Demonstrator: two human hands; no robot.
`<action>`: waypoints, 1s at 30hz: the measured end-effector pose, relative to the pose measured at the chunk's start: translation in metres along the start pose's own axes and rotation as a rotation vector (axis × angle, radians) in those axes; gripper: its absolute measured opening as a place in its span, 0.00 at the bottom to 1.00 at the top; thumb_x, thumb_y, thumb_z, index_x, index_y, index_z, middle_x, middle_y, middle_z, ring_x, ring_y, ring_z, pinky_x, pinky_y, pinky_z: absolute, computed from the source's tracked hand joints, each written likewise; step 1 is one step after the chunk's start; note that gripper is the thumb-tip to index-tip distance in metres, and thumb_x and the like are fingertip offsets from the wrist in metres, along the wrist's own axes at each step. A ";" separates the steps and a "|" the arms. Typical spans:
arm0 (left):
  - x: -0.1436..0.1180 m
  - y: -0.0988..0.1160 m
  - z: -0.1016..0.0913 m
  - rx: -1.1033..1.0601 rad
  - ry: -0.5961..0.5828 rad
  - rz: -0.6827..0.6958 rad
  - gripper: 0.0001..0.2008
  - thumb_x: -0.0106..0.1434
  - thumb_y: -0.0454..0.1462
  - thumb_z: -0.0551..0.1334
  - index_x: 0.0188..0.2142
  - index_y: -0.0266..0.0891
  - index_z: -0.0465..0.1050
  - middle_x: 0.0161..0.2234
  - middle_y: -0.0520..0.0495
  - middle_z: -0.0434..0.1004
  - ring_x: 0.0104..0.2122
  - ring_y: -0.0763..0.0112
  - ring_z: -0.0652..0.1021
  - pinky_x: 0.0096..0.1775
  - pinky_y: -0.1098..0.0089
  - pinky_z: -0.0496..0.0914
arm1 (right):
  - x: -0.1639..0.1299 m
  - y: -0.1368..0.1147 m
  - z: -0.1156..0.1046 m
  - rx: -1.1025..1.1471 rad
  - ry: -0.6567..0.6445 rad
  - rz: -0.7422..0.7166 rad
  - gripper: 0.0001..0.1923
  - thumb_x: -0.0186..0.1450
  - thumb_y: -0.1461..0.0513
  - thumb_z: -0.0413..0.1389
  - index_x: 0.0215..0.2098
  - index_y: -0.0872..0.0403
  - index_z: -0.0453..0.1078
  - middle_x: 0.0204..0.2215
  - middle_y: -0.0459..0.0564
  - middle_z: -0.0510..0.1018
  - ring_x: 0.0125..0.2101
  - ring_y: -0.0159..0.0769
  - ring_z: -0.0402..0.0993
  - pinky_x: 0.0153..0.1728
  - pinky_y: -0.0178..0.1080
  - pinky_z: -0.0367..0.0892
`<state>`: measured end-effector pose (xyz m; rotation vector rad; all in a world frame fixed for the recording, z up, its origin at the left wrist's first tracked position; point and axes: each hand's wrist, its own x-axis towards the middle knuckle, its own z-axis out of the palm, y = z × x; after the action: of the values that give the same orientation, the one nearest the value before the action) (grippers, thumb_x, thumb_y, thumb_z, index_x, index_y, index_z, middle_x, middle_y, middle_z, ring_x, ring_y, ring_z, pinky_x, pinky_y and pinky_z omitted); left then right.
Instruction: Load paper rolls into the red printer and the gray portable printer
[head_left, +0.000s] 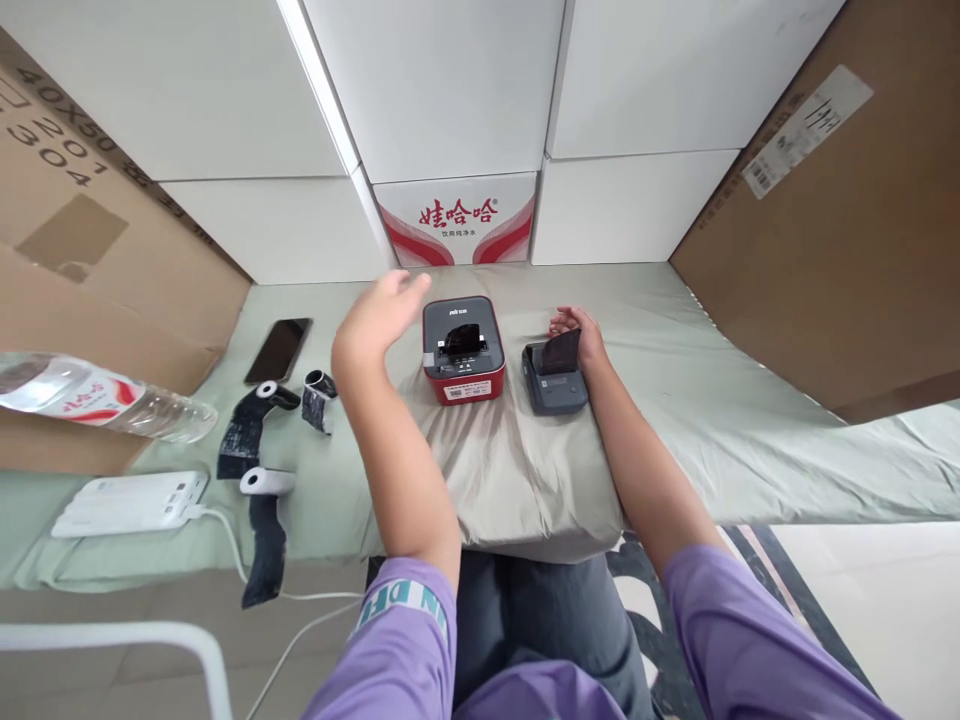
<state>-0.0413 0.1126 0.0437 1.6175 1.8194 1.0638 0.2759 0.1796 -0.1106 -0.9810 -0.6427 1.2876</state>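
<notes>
Here the left hand (377, 318) hovers open, fingers spread, just left of the red label printer (462, 349) on the green cloth (712, 400). The right hand (577, 335) grips the raised lid of the grey printer (553, 378) beside it. 3 black paper rolls (259, 420) lie well left.

Two small label printers on a cloth-covered table, a hand at each

The left hand (379, 315) hovers open, palm down, just left of the red printer (463, 349) near the table's (712, 420) far edge; the right hand (579, 335) grips the raised lid of the grey printer (554, 378) beside it. Toward the left edge lie a phone (278, 350), three paper rolls with black tape (259, 440), a white power bank (129, 502) and a water bottle (97, 397) on its side.
</notes>
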 end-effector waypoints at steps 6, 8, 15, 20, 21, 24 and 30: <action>-0.004 0.016 -0.017 -0.471 0.427 0.379 0.18 0.69 0.56 0.65 0.49 0.50 0.75 0.58 0.49 0.79 0.66 0.56 0.73 0.70 0.52 0.66 | -0.002 -0.002 0.000 0.054 0.001 0.027 0.08 0.68 0.57 0.58 0.36 0.54 0.72 0.24 0.43 0.78 0.25 0.30 0.74 0.33 0.34 0.73; 0.015 -0.003 0.000 -0.526 0.444 0.350 0.19 0.67 0.55 0.66 0.49 0.48 0.73 0.56 0.47 0.79 0.64 0.58 0.75 0.69 0.56 0.67 | -0.001 -0.003 -0.001 0.056 0.003 0.036 0.09 0.67 0.55 0.59 0.36 0.53 0.72 0.24 0.43 0.77 0.25 0.30 0.74 0.34 0.34 0.73; 0.021 -0.115 0.088 -0.831 0.416 -0.163 0.10 0.67 0.44 0.63 0.43 0.42 0.69 0.54 0.39 0.80 0.54 0.61 0.82 0.50 0.68 0.74 | -0.002 -0.005 0.001 0.041 0.023 0.041 0.09 0.67 0.55 0.60 0.35 0.52 0.71 0.24 0.43 0.77 0.25 0.31 0.73 0.34 0.35 0.73; 0.007 -0.128 0.112 -0.851 0.298 -0.016 0.10 0.67 0.44 0.66 0.42 0.42 0.73 0.47 0.43 0.82 0.47 0.62 0.82 0.44 0.70 0.74 | -0.002 -0.002 0.000 -0.001 0.004 -0.003 0.08 0.69 0.57 0.56 0.35 0.53 0.73 0.25 0.44 0.78 0.27 0.32 0.74 0.34 0.34 0.72; 0.009 -0.128 0.112 -0.867 0.284 -0.022 0.11 0.66 0.45 0.66 0.41 0.42 0.74 0.46 0.43 0.82 0.47 0.62 0.82 0.44 0.69 0.75 | -0.002 -0.001 0.000 -0.015 -0.005 -0.010 0.08 0.69 0.57 0.57 0.36 0.53 0.73 0.25 0.45 0.78 0.27 0.32 0.75 0.34 0.34 0.72; 0.017 -0.129 0.107 -1.016 0.253 -0.097 0.13 0.68 0.48 0.63 0.43 0.43 0.73 0.48 0.41 0.83 0.48 0.62 0.83 0.45 0.68 0.75 | -0.002 -0.001 0.001 -0.049 -0.017 -0.018 0.09 0.67 0.55 0.60 0.36 0.52 0.73 0.26 0.44 0.78 0.28 0.32 0.74 0.34 0.35 0.72; 0.020 -0.134 0.094 -1.210 0.232 -0.167 0.18 0.70 0.52 0.55 0.47 0.44 0.70 0.58 0.37 0.81 0.53 0.60 0.83 0.50 0.64 0.76 | -0.037 -0.035 -0.009 -0.204 -0.012 -0.182 0.05 0.63 0.59 0.60 0.37 0.51 0.73 0.32 0.47 0.79 0.33 0.33 0.76 0.36 0.34 0.71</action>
<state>-0.0517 0.1539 -0.1155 0.6085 0.9543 1.7942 0.2926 0.1416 -0.0795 -1.0549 -0.8653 1.0834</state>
